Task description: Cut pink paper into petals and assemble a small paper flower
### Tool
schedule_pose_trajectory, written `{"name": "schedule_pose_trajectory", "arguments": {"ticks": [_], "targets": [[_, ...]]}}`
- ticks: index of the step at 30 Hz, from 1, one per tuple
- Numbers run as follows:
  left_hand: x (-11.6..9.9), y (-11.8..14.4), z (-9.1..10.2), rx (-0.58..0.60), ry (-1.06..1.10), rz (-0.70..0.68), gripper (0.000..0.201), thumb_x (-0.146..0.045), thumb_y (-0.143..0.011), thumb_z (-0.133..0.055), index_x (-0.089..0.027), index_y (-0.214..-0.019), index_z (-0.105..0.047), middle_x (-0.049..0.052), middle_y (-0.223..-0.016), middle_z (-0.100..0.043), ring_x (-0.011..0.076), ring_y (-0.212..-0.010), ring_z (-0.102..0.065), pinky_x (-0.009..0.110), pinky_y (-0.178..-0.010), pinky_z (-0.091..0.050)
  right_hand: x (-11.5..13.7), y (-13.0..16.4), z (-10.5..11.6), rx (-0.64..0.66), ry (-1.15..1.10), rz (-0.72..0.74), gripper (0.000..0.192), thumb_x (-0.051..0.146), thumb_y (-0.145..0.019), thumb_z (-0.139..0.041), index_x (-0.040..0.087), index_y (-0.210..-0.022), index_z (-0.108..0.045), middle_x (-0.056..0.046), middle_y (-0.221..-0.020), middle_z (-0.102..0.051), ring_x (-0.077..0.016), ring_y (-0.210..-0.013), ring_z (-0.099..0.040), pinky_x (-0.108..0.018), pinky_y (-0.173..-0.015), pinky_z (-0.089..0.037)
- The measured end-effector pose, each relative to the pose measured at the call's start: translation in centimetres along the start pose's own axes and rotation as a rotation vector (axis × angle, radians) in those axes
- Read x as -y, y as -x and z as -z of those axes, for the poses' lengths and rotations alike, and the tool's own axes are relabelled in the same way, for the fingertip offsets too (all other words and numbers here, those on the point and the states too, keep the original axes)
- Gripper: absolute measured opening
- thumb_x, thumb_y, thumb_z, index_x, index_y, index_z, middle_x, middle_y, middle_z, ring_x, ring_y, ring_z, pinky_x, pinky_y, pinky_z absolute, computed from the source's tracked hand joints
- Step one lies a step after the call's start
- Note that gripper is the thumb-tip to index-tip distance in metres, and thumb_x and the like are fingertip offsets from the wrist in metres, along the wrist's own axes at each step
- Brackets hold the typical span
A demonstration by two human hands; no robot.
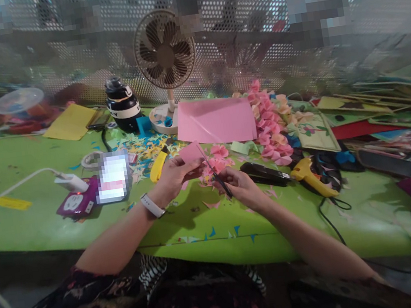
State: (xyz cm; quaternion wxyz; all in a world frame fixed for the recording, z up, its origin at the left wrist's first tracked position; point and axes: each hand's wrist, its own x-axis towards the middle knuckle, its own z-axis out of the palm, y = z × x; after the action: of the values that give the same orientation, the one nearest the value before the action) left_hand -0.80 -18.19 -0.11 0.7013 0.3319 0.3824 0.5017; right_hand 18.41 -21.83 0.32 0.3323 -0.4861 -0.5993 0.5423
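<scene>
My left hand (173, 178) is closed on a small piece of pink paper (191, 152), held up above the table. In my right hand (238, 184) is a pair of scissors (219, 178), with the blades pointing up and to the left, against the right side of the paper. Whether the blades are apart cannot be made out. Behind my hands lie cut pink paper petals (219, 153) and pink scraps. A large pink sheet (216, 119) leans or lies farther back. Just left of my left hand is a yellow cutter-like tool (158, 165).
A black stapler (265, 173) and a yellow glue gun (314, 177) with its cord lie at right. Pink paper flowers (268, 125) are heaped behind. A fan (165, 55) and black bottle (123, 107) stand at the back. Leftward are a lit phone (112, 177) and a purple power socket (78, 202).
</scene>
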Motion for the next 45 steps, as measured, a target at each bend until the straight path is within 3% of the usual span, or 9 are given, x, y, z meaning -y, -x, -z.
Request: {"name": "schedule_pose_trajectory", "arguments": {"ticks": [14, 29, 33, 37, 42, 45], "targets": [[-0.3, -0.1, 0.0, 0.016, -0.003, -0.005, 0.025, -0.022, -0.056, -0.091, -0.013, -0.074, -0.076, 0.006, -0.071, -0.074, 0.0126, -0.059, -0.067, 0.027, -0.064, -0.057, -1.2, -0.7, -0.1, -0.053, -0.005, 0.006, 0.052, 0.065, -0.060, -0.080, 0.019, -0.072, -0.059, 0.001, -0.066, -0.061, -0.0115, -0.057, -0.058, -0.025, -0.049, -0.047], [0.4, 0.0, 0.2, 0.084, -0.026, 0.009, 0.030, -0.024, -0.056, -0.091, -0.013, -0.080, -0.076, 0.006, -0.075, -0.075, 0.0139, -0.064, -0.068, 0.027, -0.065, -0.057, -0.5, -0.4, -0.1, -0.058, -0.058, -0.017, 0.050, 0.057, -0.057, -0.086, 0.017, -0.074, -0.062, 0.000, -0.068, -0.064, -0.0100, -0.057, -0.058, -0.024, -0.051, -0.050], [0.6, -0.2, 0.2, 0.071, -0.042, 0.006, 0.025, -0.020, -0.062, -0.086, -0.012, -0.082, -0.073, 0.006, -0.078, -0.076, 0.0162, -0.071, -0.071, 0.030, -0.072, -0.058, 0.0, -0.2, -0.2, -0.044, -0.095, -0.020, 0.050, 0.056, -0.056, -0.087, 0.016, -0.073, -0.063, 0.002, -0.063, -0.062, -0.0076, -0.052, -0.055, -0.021, -0.046, -0.048], [0.8, -0.5, 0.1, 0.018, 0.154, 0.020, 0.013, -0.024, -0.080, -0.070, -0.015, -0.089, -0.072, 0.006, -0.086, -0.077, 0.0187, -0.084, -0.073, 0.031, -0.082, -0.058, -0.3, -0.3, -0.2, 0.016, -0.124, -0.064, 0.050, 0.059, -0.061, -0.084, 0.017, -0.074, -0.060, 0.004, -0.057, -0.060, -0.0078, -0.046, -0.055, -0.023, -0.045, -0.049], [1.1, -0.4, -0.2, 0.076, 0.292, 0.082, 0.023, -0.018, -0.090, -0.056, -0.014, -0.106, -0.072, 0.009, -0.113, -0.075, 0.0199, -0.103, -0.070, 0.030, -0.086, -0.058, -2.0, -0.9, -0.1, 0.059, -0.153, -0.095, 0.049, 0.059, -0.066, -0.081, 0.016, -0.075, -0.059, 0.004, -0.057, -0.060, -0.0072, -0.045, -0.055, -0.023, -0.044, -0.052], [1.2, -0.2, -0.3, 0.082, 0.310, 0.103, 0.024, -0.016, -0.093, -0.052, -0.011, -0.108, -0.070, 0.011, -0.116, -0.073, 0.0201, -0.104, -0.070, 0.031, -0.086, -0.059, -2.6, -1.1, -0.1, 0.051, -0.158, -0.110, 0.046, 0.056, -0.067, -0.082, 0.016, -0.075, -0.060, 0.004, -0.058, -0.060, -0.0069, -0.046, -0.056, -0.022, -0.045, -0.054]]}}
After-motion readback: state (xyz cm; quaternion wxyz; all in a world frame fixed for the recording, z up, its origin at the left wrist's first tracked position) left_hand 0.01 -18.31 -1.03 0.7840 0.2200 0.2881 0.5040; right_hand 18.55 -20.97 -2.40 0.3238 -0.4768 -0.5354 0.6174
